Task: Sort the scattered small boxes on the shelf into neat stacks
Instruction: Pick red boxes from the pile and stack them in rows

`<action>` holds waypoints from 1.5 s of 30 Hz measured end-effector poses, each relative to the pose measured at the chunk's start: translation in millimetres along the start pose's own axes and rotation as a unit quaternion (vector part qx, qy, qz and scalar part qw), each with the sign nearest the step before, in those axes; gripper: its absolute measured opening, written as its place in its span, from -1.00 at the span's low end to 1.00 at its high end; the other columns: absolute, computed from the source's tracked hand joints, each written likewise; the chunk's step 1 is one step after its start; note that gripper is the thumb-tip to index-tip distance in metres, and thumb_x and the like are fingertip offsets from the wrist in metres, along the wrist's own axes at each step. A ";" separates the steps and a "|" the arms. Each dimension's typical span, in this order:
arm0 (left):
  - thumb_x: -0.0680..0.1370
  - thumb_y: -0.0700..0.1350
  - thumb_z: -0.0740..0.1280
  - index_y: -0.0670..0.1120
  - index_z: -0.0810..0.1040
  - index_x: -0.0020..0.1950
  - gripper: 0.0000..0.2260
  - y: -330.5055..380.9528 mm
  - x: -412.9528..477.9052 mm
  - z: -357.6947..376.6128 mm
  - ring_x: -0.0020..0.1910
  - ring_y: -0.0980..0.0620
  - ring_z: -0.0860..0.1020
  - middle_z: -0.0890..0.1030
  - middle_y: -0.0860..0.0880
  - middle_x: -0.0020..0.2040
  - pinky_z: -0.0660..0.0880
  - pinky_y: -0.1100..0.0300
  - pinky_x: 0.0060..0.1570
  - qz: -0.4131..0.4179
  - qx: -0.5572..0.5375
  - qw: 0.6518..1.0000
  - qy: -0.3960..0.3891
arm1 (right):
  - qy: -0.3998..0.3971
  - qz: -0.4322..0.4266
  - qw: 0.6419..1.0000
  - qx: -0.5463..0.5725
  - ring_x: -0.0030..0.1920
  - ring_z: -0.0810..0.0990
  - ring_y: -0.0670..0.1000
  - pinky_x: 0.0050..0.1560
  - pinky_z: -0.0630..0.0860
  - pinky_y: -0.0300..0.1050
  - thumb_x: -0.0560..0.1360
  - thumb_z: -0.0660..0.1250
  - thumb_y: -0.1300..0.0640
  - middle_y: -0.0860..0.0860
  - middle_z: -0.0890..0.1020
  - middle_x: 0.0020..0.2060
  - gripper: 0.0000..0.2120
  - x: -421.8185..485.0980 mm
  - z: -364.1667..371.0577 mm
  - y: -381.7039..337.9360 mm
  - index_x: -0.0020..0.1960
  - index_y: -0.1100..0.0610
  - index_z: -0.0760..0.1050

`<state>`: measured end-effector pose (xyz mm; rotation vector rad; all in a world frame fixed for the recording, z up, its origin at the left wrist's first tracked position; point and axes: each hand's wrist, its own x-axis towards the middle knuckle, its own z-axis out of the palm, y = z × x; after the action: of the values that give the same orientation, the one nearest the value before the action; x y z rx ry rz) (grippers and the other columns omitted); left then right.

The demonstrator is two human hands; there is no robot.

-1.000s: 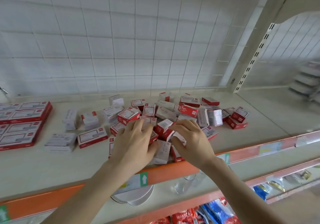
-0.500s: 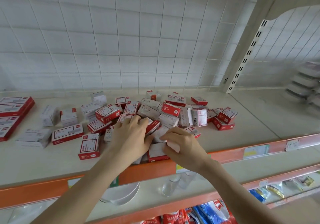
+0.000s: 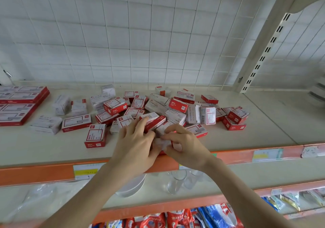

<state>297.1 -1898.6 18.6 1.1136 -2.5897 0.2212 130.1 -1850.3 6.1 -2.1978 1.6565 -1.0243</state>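
Observation:
Several small red-and-white boxes [image 3: 177, 105] lie in a loose heap on the cream shelf [image 3: 44, 146], with a few singles spread to the left [image 3: 76, 123]. My left hand [image 3: 136, 144] and my right hand [image 3: 182, 145] meet at the heap's near edge, close to the shelf's orange front lip. Between them they hold a small white-and-red box [image 3: 162, 144], mostly hidden by the fingers. My right hand's fingers curl over its top and right side. My left hand's fingers lie against its left side and reach a red box [image 3: 154, 121] behind it.
Larger flat red-and-white boxes [image 3: 19, 102] sit in tidy rows at the far left. A white wire grid [image 3: 140, 34] backs the shelf. A slotted upright [image 3: 260, 58] stands at the right. On the lower shelf are white bowls [image 3: 131, 186] and clear glasses [image 3: 175, 182].
Both hands have drawn together at the heap's near edge, and the right hand has closed over the small box. The view has shifted slightly.

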 end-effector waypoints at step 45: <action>0.16 -0.04 0.58 -0.12 0.64 -0.14 -0.65 58.4 37.8 15.8 -0.20 -0.11 0.61 0.61 -0.07 -0.17 0.56 0.01 -0.28 0.107 -0.080 0.989 0.061 | 0.207 0.246 0.902 -0.289 -0.02 0.50 0.23 -0.11 0.34 0.01 0.36 0.23 0.20 0.12 0.58 -0.04 -0.77 -51.2 -64.4 38.1 -0.04 0.16 0.58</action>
<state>226.6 -1888.4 15.6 0.7432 -2.5642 0.1225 53.6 -1801.9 12.4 -1.7150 2.8310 -0.9773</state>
